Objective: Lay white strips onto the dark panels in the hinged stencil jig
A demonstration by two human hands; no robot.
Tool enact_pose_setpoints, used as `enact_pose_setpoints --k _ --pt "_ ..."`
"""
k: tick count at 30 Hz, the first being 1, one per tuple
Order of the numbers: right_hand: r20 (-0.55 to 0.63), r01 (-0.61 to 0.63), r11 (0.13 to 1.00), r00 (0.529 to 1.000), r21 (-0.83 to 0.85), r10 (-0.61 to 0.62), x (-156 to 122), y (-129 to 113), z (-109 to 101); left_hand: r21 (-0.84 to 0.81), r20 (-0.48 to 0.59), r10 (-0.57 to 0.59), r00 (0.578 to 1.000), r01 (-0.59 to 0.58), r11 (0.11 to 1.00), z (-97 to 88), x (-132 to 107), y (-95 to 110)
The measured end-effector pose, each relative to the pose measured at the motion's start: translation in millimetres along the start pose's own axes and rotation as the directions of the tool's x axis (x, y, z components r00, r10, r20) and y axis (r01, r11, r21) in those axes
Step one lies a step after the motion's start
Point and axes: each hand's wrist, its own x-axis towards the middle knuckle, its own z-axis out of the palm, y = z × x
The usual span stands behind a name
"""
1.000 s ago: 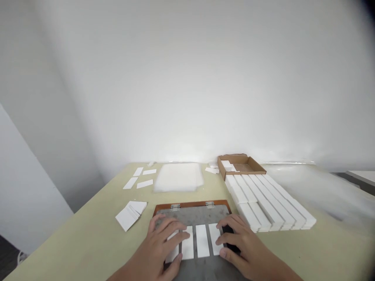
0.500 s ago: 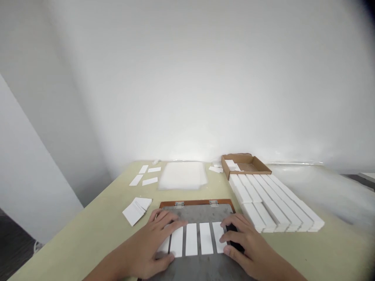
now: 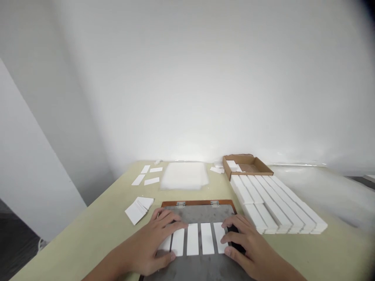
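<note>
"What are the hands doing?"

"Both lie flat with the fingers spread, gripping nothing. The left hand [image 3: 148, 246] covers the left end of the metal plate [image 3: 202, 214], and the fingers of the right hand [image 3: 234, 230] lie just beside the rightmost strip."

"Where are the strips?"

"Five white strips [image 3: 192, 239] sit side by side on the plate, parallel, their long axes running away from the person toward the hinges [image 3: 197, 203]."

"Anything hard to make out?"

"The leftmost strip is mostly under the left hand. A black object [image 3: 236, 246] by the right hand is too hidden to name."

"And around the plate?"

"On the tabletop [image 3: 88, 230], white cards [image 3: 139, 210] lie to the left, long white bars [image 3: 275, 207] to the right, and a cardboard tray [image 3: 247, 164] beyond those."
</note>
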Motion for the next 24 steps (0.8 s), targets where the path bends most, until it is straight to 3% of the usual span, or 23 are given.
enact_pose_setpoints --k 7,17,24 --pt "-0.035 0.004 1.000 0.999 -0.006 -0.005 0.8 -1.7 -0.6 0.044 -0.075 -0.002 0.997 0.005 0.999 -0.6 -0.2 -0.2" --pt "0.001 -0.017 1.000 1.000 0.001 0.017 1.6 -1.9 -1.6 0.022 -0.056 -0.014 0.998 0.015 1.000 -3.9 0.9 4.2" --pt "-0.020 0.024 0.999 1.000 -0.033 -0.025 2.0 -3.0 -4.5 -0.068 0.017 -0.106 0.994 0.107 0.992 -15.9 -14.5 -17.3"
